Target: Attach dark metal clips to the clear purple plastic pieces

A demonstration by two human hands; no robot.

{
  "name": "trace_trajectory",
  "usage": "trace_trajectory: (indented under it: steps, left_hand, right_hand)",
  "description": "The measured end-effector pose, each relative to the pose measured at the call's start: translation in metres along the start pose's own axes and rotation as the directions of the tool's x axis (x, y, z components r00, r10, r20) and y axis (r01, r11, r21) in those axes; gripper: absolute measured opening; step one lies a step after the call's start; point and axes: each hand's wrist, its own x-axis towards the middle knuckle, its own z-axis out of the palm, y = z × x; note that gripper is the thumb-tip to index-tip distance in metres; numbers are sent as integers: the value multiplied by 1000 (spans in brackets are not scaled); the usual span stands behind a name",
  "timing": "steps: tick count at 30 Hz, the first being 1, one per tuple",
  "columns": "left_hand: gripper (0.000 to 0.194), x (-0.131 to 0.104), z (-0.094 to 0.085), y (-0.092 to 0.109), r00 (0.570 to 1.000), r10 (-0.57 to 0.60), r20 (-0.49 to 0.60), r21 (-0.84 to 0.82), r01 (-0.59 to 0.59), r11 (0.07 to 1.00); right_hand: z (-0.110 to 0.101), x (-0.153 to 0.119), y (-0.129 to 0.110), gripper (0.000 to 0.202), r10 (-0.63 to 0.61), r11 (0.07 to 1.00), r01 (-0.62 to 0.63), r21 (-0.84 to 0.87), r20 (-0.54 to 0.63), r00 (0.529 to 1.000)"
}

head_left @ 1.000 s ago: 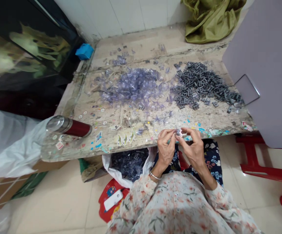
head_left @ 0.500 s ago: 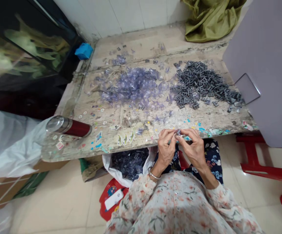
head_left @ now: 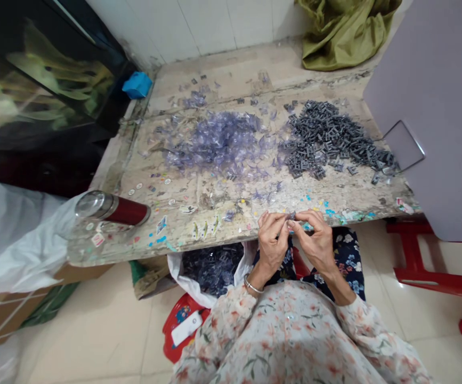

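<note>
At the table's front edge my left hand (head_left: pixel 273 242) and my right hand (head_left: pixel 314 240) meet, fingertips pinched together. Between them sits a small dark purplish plastic piece (head_left: pixel 292 216), mostly covered by the fingers, so its exact shape is hidden. Beyond the hands a loose heap of clear purple plastic pieces (head_left: pixel 226 136) spreads over the table's middle. To its right lies a pile of dark grey slotted plastic pieces (head_left: pixel 326 133). Below the table edge, left of my lap, an open white bag (head_left: pixel 177 266) holds many dark plastic pieces (head_left: pixel 212 266).
A red steel-capped flask (head_left: pixel 129 209) lies on the worn wooden table (head_left: pixel 106 248) at left. A grey panel with a wire handle (head_left: pixel 430 122) stands at right, above a red stool (head_left: pixel 426 274). A white phone (head_left: pixel 186 328) rests on another red stool (head_left: pixel 170 333).
Both hands stay at the table edge, still pinched together. The fingers and the small piece between them have shifted only slightly.
</note>
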Motion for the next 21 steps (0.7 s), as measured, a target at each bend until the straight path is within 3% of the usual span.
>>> trace_trajectory:
  steps: [3,5,7,9,14,21]
  left_hand:
    - [21,9,-7,-11,978,-155,141,-169,178,969]
    - [22,18,-10,-21,945,-220,242,-247,279,928]
    - [21,25,-9,-29,930,-215,298,-233,289,929]
    - [17,28,-3,-36,942,-170,290,-136,216,967]
    - [17,11,18,-47,988,-57,140,195,29,980]
    - [20,-9,22,-57,990,43,134,300,-82,950]
  right_hand:
    - [-5,4,16,12,-127,988,135,-75,108,986]
    - [-9,7,28,20,-233,952,266,-149,210,950]
    - [-12,10,39,26,-309,903,379,-203,306,900]
    - [-12,11,50,29,-342,869,435,-235,349,872]
    - [-1,1,65,27,-289,895,352,-273,244,925]
    - [20,-21,62,19,-208,908,212,-361,52,977]
